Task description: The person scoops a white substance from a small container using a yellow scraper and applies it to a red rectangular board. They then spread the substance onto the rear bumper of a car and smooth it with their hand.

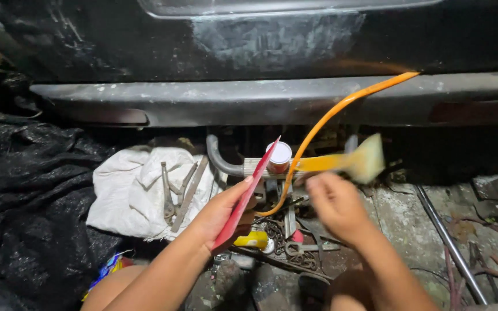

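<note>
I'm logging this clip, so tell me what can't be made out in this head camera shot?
- Right hand and yellow spreader: motion-blurred, so the grip is unclear.
- Red card: its lower end is covered by the left hand.
- White-capped can: its body is behind the card.
- Dark car body: cut off by the top edge.

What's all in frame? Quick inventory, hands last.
car body: 1, black, scuffed, across top
hose: 1, orange, curving from upper right down to centre
can: 1, white-topped, centre
cloth: 1, white, left of centre
metal tools: several, grey, on the cloth
plastic sheet: 1, black, far left
rod: 1, grey, right
chain: 1, dark, centre bottom
left hand: holds red card
right hand: holds yellow spreader, blurred
</note>
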